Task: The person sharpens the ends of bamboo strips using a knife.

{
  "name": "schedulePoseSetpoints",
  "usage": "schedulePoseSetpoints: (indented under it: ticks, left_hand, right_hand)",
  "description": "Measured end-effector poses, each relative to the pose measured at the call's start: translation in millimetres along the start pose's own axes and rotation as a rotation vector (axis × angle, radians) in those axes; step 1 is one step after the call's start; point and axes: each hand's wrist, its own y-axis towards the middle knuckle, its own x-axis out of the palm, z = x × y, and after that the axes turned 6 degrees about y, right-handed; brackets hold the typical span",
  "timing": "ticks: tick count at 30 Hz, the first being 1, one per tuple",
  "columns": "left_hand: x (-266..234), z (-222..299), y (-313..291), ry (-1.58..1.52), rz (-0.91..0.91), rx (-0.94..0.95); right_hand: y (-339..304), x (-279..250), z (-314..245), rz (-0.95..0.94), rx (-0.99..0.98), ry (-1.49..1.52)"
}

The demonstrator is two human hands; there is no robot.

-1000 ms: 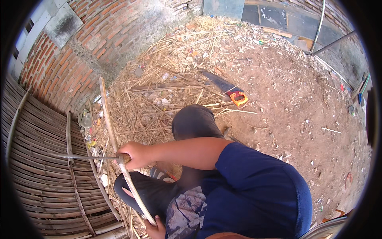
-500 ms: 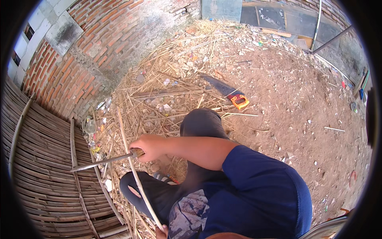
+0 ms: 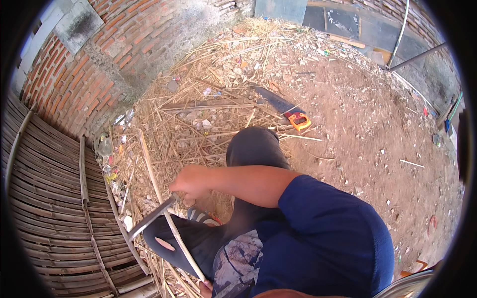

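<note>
My right hand is closed around the handle of a machete-like knife, the handle mostly hidden by the fingers. Its blade slants down and left, meeting a long pale bamboo strip close to my hand. This strip runs from the straw in front of me across my bent left leg toward my body. At the lower edge, my left hand grips the near end of the strip; only some fingers show. Beyond my right knee lies a hand saw with a dark blade and a red and orange handle.
A slatted bamboo panel rests at the left, below a brick wall. Straw and bamboo scraps litter the ground ahead. Brown soil with small stones and rubbish stretches to the right. Dark boards stand against the far wall.
The knife's blade has swung down, from nearly level to a steeper slant, and sits lower along the strip. My right hand has turned with it. The left hand stays on the strip.
</note>
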Motion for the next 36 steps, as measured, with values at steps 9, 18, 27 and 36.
schedulePoseSetpoints:
  ticks: [9,18,27,36]
  left_hand:
    - [-18.4,32.6,-10.7,-0.058,-0.083,0.018]
    - [-11.8,26.0,-15.4,-0.125,-0.076,0.041]
    - [-25.8,36.5,-8.5,-0.099,-0.126,0.066]
    - [-23.5,33.9,-6.3,-0.095,-0.128,0.048]
  right_hand:
    - [9.4,18.6,2.1,0.03,-0.052,-0.081]
    - [27.7,25.5,21.9,0.127,0.24,0.118]
    - [17.0,36.5,-2.2,-0.066,-0.089,0.007]
    - [34.6,27.2,52.1,0.217,0.473,0.224]
